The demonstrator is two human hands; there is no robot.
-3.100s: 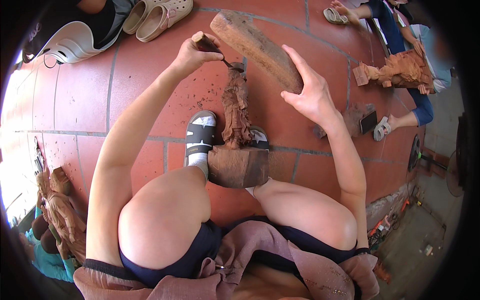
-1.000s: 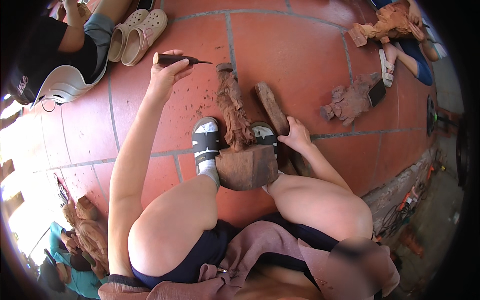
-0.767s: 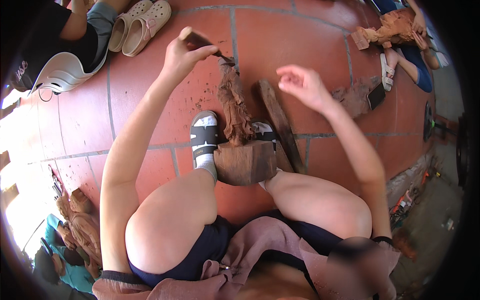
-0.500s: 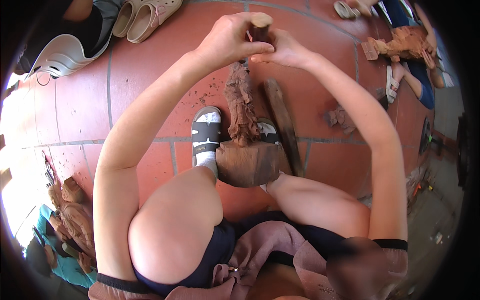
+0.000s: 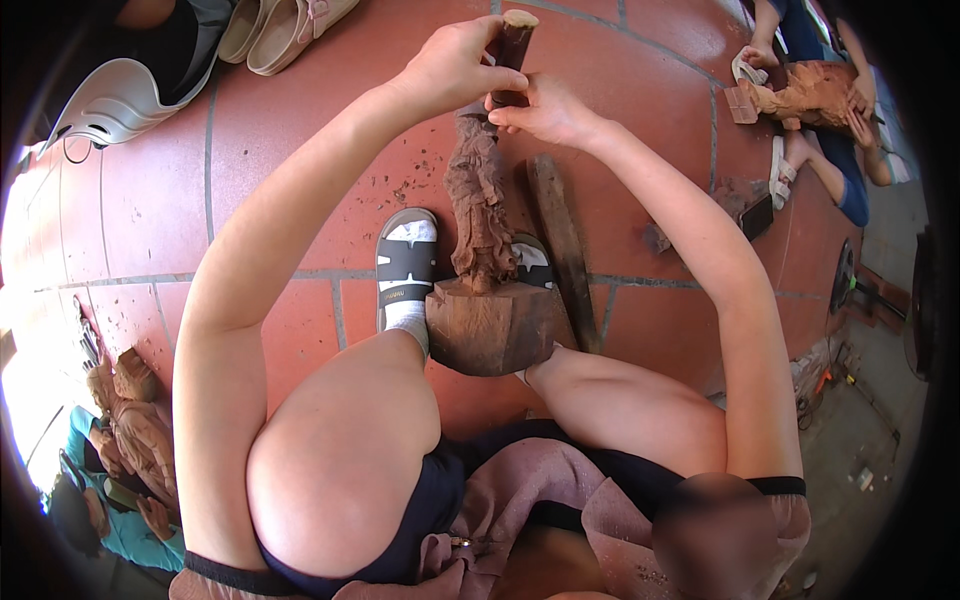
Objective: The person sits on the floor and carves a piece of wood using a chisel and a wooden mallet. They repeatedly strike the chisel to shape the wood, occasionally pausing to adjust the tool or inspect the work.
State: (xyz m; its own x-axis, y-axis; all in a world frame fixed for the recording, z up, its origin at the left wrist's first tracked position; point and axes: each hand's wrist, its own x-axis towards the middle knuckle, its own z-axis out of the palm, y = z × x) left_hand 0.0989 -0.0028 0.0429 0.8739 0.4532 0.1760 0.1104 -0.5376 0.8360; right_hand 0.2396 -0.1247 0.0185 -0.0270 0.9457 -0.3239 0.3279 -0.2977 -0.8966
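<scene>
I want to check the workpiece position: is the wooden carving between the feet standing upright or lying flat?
Lying flat: the wooden carving stretches along the tiled floor between the feet, its square base block nearest the person.

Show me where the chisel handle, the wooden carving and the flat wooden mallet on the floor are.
chisel handle (image 5: 516, 40), head view, on its upper shaft.
wooden carving (image 5: 478, 200), head view, on the figure's middle.
flat wooden mallet (image 5: 560, 235), head view, on its middle, lying on the tiles.

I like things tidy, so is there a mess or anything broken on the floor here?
Yes, a small mess. Dark wood chips lie scattered on the red tiles left of the carving. A wooden mallet lies flat on the floor beside the carving. Nothing looks broken. Both hands, left hand and right hand, grip a chisel at its top.
</scene>
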